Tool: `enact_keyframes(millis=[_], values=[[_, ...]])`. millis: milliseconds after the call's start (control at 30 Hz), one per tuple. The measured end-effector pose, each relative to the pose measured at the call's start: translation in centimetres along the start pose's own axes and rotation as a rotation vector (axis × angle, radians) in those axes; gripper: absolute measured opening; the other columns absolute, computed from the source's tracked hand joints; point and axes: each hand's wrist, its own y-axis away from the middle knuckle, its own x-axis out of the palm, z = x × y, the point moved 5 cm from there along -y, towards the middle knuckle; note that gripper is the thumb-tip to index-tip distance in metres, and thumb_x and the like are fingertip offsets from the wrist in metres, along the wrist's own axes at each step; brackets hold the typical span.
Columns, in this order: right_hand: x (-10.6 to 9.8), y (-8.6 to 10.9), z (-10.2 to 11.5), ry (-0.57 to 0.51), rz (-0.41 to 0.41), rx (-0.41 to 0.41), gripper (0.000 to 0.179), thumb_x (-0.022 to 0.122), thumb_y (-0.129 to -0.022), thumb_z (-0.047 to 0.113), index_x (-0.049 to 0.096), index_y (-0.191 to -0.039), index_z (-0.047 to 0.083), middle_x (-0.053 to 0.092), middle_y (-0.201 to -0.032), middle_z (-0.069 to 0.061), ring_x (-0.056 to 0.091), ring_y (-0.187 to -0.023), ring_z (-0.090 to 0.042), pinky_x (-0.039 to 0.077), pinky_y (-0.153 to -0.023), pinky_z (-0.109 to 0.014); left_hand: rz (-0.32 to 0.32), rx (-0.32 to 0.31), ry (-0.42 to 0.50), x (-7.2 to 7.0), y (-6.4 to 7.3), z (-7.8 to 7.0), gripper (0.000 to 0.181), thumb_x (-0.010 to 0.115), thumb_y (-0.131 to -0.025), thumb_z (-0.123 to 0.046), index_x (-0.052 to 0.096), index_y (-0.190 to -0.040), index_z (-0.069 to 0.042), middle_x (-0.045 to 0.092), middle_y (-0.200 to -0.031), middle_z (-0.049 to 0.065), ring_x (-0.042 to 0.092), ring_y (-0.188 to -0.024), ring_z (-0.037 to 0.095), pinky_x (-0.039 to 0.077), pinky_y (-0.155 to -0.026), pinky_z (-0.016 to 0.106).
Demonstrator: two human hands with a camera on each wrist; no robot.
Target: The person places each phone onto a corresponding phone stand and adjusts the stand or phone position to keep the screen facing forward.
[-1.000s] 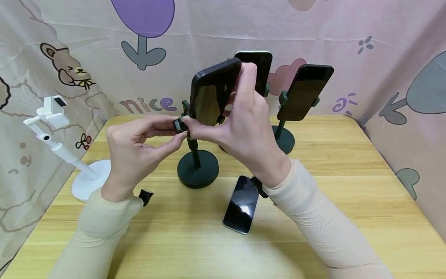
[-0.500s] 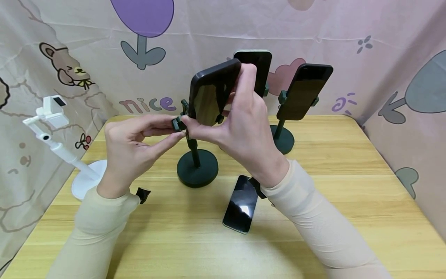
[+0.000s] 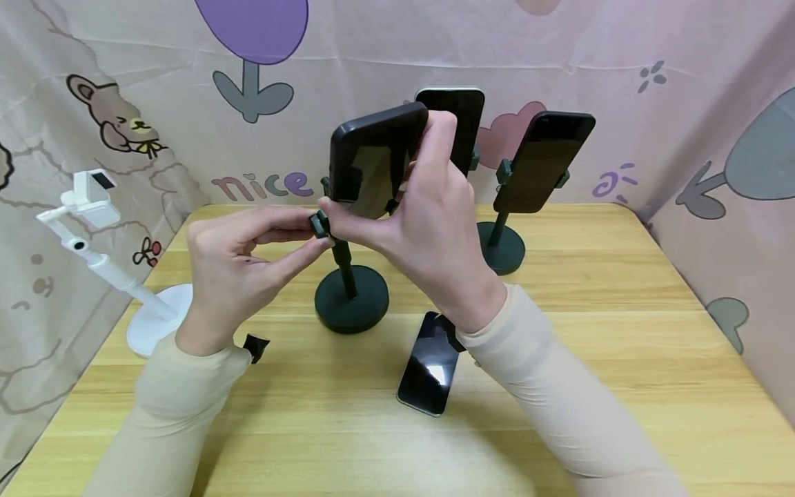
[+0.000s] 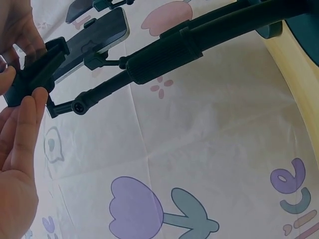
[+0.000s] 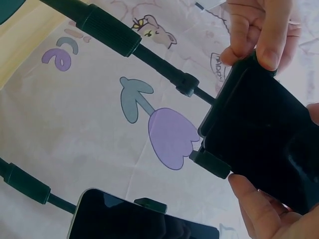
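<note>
My right hand (image 3: 428, 221) grips a black smartphone (image 3: 373, 169) by its edges, thumb at the lower left and fingers along the right side. The phone sits tilted at the top of a dark green phone stand with a round base (image 3: 351, 300). With thumb and fingertips, my left hand (image 3: 239, 269) pinches the stand's clamp end (image 3: 319, 224) beside the phone's lower left edge. In the right wrist view, the phone's dark face (image 5: 264, 129) lies against the clamp, and another clamp arm (image 5: 212, 163) shows at its edge.
Two similar stands hold phones behind, a black phone (image 3: 546, 162) at right and a pale-edged phone (image 3: 462, 124) partly hidden by my hand. Another phone (image 3: 430, 366) lies on the wooden table (image 3: 621, 359). A white stand (image 3: 155, 314) is at left; a patterned curtain hangs behind.
The phone has turned and shifted slightly left, now covering more of the clamp, and my right hand has moved a little left with it. My left hand keeps its pinch in nearly the same place.
</note>
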Motion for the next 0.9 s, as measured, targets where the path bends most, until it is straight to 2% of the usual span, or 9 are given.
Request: enact_keyframes(millis=[300,700,900], values=[[0.5,0.1,0.7,0.028,-0.03,-0.022,0.093,0.09,-0.082,0.049,0.036,-0.137,-0.004,0.065,-0.109,-0.01,0.069,-0.084,-0.017,0.06,-0.073,-0.025,-0.025,0.014,-0.064,-0.1,0.1,-0.2,0.03,0.093,-0.074,0.007,0.085,-0.102,0.0,0.084,-0.097,0.014,0.077,-0.092,-0.005,0.062,-0.083,0.015],[0.9,0.6,0.8,0.023,-0.016,-0.032,0.091,0.091,-0.083,0.044,0.035,-0.137,-0.003,0.066,-0.111,-0.01,0.073,-0.079,-0.019,0.062,-0.074,-0.026,-0.05,0.003,-0.035,0.1,0.1,-0.1,0.03,0.093,-0.073,0.008,0.085,-0.101,-0.001,0.083,-0.094,0.014,0.078,-0.091,-0.001,0.063,-0.082,0.017],[1.1,0.7,0.8,0.016,0.021,-0.013,0.09,0.089,-0.085,0.044,0.033,-0.137,-0.003,0.068,-0.11,-0.01,0.077,-0.084,-0.021,0.063,-0.079,-0.025,-0.058,0.005,-0.026,0.2,0.2,0.1,0.028,0.092,-0.074,0.007,0.085,-0.1,-0.001,0.083,-0.093,0.014,0.078,-0.089,-0.001,0.063,-0.081,0.017]])
